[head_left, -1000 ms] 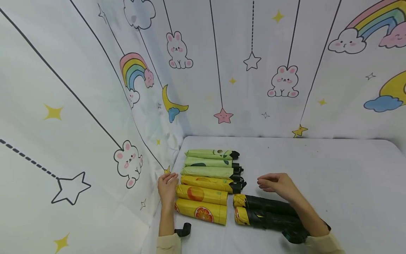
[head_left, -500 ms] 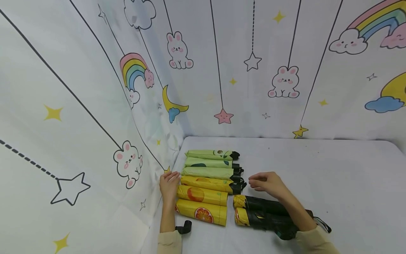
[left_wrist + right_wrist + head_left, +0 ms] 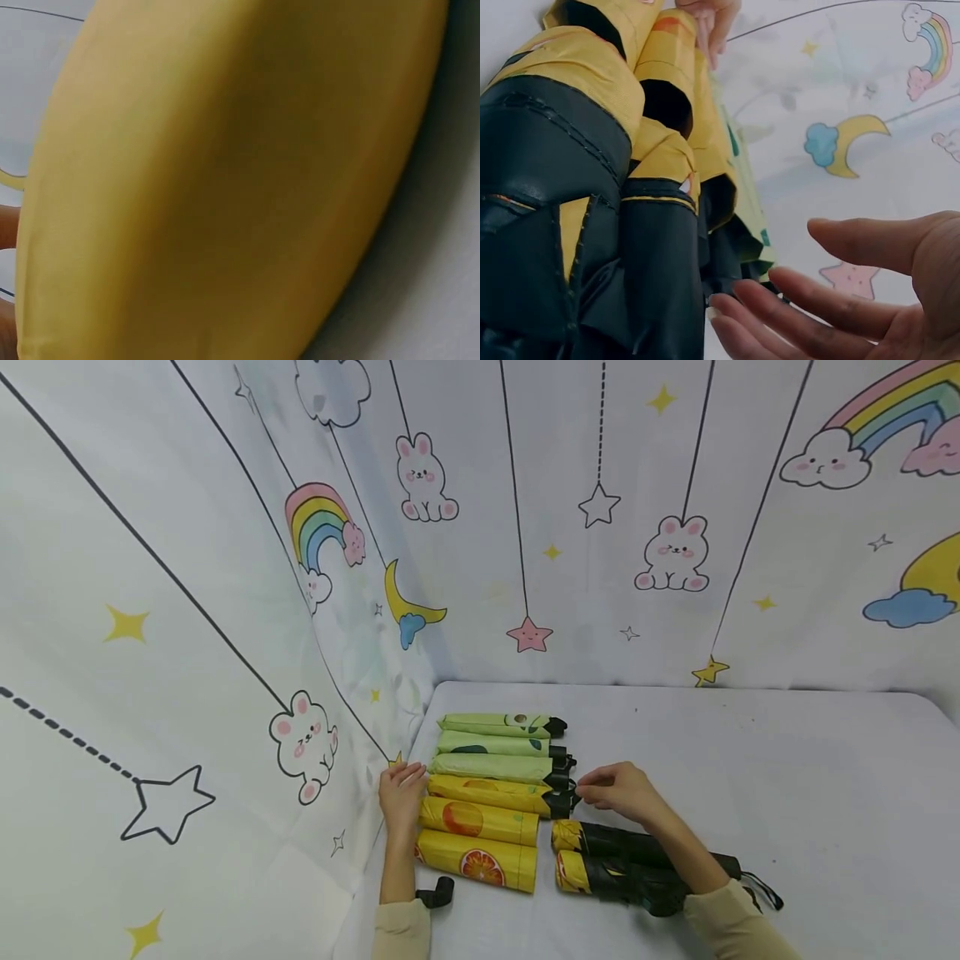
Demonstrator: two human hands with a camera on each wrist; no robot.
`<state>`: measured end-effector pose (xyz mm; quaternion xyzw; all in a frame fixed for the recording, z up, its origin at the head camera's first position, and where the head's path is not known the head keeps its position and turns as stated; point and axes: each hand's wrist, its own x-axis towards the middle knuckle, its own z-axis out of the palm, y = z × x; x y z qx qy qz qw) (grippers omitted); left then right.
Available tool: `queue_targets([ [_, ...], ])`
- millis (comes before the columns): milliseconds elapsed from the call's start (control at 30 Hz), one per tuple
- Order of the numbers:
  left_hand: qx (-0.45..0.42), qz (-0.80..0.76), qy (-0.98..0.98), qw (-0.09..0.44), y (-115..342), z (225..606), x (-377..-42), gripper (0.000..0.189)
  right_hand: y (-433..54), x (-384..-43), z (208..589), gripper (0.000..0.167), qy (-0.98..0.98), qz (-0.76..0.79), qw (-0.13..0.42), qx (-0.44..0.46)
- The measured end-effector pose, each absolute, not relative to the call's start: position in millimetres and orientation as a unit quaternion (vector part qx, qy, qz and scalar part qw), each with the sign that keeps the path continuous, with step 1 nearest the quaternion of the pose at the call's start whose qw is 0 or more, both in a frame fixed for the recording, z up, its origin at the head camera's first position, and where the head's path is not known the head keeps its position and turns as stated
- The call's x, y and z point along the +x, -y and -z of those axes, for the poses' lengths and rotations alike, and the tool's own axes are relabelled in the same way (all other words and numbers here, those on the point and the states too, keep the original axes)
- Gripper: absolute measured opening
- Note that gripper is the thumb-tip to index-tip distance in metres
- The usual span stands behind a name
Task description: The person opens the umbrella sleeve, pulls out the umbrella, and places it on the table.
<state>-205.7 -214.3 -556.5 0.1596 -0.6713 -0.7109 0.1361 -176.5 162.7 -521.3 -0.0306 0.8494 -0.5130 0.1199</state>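
Observation:
Two dark folded umbrellas (image 3: pixel 622 843) with yellow left ends lie at the front, partly hidden by my right arm. To their left are two yellow umbrella sleeves (image 3: pixel 480 821) with orange-fruit prints; dark openings show in the right wrist view. Behind these lies a yellow-sleeved umbrella (image 3: pixel 487 789) with a black end and a loop. My right hand (image 3: pixel 618 789) is beside that black end, fingers extended and thumb apart, holding nothing. My left hand (image 3: pixel 401 797) is at the left ends of the yellow pieces, fingers loosely bent; whether it touches them is unclear. Yellow fabric (image 3: pixel 225 180) fills the left wrist view.
Several light green sleeved umbrellas (image 3: pixel 491 767) with dark ends lie in a row toward the back. A small black angled piece (image 3: pixel 437 893) is beside my left forearm. White printed cloth (image 3: pixel 480 593) rises behind and left of the white table (image 3: pixel 787 760).
My right hand has moved left, from over the table to the black end of the yellow-sleeved umbrella. My left hand has shifted slightly right. The umbrellas stay in place.

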Motion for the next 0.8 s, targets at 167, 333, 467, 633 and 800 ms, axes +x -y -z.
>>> queue_targets([
  [167,0.161,0.71,0.671,0.139,212.2,559.4,-207.3,0.052,-158.5,-178.5,524.0,0.025,-0.855,0.501,0.128,-0.038],
  [333,0.168,0.708,0.671,0.142,210.2,561.7,-208.8,0.055,-155.1,-182.4,526.9,0.024,-0.856,0.497,0.135,-0.042],
  [467,0.172,0.708,0.669,0.148,208.4,562.3,-209.6,0.055,-152.5,-185.0,530.7,0.023,-0.855,0.498,0.142,-0.046],
  [633,0.177,0.709,0.666,0.151,207.0,563.0,-210.7,0.054,-147.8,-185.8,532.6,0.024,-0.851,0.501,0.148,-0.053],
  [800,0.185,0.702,0.672,0.146,206.7,563.9,-210.7,0.055,-144.2,-187.1,535.6,0.028,-0.858,0.49,0.147,-0.048],
])
